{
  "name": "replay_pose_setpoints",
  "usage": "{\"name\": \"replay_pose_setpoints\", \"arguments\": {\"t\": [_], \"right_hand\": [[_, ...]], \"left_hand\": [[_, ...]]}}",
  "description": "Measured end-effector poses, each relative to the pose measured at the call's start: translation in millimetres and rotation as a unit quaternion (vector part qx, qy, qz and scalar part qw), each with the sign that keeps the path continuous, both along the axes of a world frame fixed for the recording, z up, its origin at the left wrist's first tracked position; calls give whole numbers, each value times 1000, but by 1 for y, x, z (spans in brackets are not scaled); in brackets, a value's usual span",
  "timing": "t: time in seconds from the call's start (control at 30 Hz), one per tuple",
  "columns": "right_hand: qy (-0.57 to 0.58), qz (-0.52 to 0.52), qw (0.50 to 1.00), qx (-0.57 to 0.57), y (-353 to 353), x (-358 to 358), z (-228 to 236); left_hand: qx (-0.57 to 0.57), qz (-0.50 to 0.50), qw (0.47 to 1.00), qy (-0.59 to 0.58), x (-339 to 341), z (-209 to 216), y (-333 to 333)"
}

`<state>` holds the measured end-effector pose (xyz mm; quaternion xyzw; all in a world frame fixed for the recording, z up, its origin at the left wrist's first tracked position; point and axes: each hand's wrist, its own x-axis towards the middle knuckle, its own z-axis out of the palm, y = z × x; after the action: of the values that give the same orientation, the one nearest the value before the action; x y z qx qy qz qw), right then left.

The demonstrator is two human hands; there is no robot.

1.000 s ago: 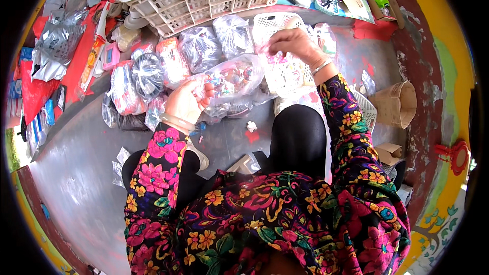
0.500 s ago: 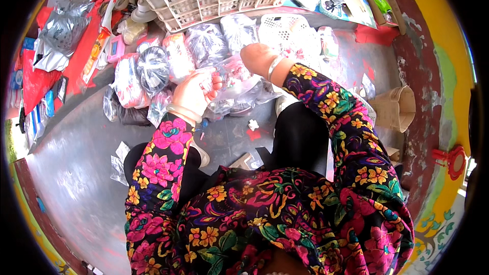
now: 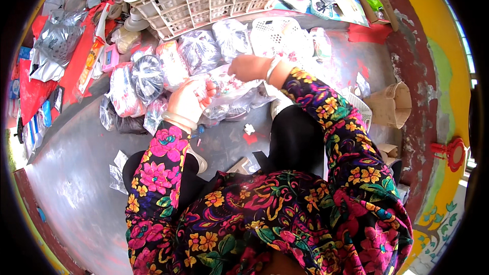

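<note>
A clear plastic bag with pink and red contents is stretched out in front of me. The closed fingers of my left hand grip its left edge. My right hand hangs over the bag's upper right side with its fingers bent down and pressed together. What those fingertips hold, if anything, is hidden behind the hand. Just beyond lie several filled clear bags, one with dark contents and one with red and white contents.
Behind the bags stands a large beige plastic crate. A white perforated basket is at its right front. An opened cardboard box stands at right, near the wall. A small white piece lies on the grey floor.
My right hand has turned and moved slightly left and down toward the bag. The left hand keeps its grip on the bag. The whole view has shifted a little.
</note>
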<state>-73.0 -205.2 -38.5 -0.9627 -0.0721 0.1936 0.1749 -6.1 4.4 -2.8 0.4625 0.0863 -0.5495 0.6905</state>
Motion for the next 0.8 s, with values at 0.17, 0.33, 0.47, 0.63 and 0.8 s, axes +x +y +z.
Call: {"name": "replay_pose_setpoints", "arguments": {"t": [0.17, 0.33, 0.47, 0.63, 0.8], "right_hand": [[-50, -284, 946, 147, -88, 3, 27], [61, -285, 940, -177, -147, -14, -65], [57, -410, 910, -36, -148, -7, -104], [116, -409, 899, -107, -140, 7, -101], [51, -408, 897, -162, -124, 4, -83]], "left_hand": [[-3, 15, 1000, 0, 0, 9, 5], [-6, -18, 1000, -6, -1, 4, 0], [6, 6, 1000, 8, -2, 7, 0], [19, 5, 1000, 1, -2, 11, 0], [27, 16, 999, 7, -1, 12, 3]]}}
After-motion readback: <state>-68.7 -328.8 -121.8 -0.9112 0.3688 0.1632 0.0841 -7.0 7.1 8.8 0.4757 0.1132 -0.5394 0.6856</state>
